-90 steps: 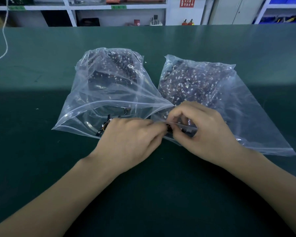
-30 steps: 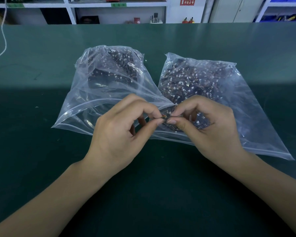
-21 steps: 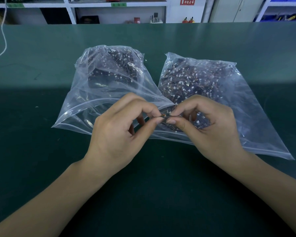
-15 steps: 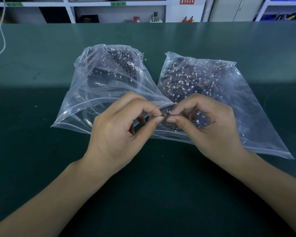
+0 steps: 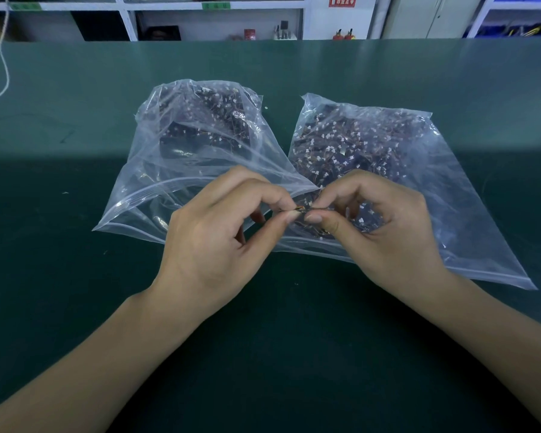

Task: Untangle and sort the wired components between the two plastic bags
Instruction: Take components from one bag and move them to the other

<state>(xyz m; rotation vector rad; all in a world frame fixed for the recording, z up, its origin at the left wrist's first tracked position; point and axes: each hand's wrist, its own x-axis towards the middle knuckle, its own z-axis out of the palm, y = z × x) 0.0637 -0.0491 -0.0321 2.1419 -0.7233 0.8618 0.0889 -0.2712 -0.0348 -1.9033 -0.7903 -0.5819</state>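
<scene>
Shelves line the back wall behind a green desk (image 5: 75, 307), where the left bag (image 5: 169, 170) and right bag (image 5: 419, 170) of wired parts lie side by side, mouths toward the person. Since a moment ago little has shifted: the left hand (image 5: 210, 242) and right hand (image 5: 384, 226) each keep a closed fingertip grip on one small wired part (image 5: 301, 209), raised between them just above the bag mouths, so I judge it still being teased free. Bare desk surrounds both bags, the near side widest.
</scene>
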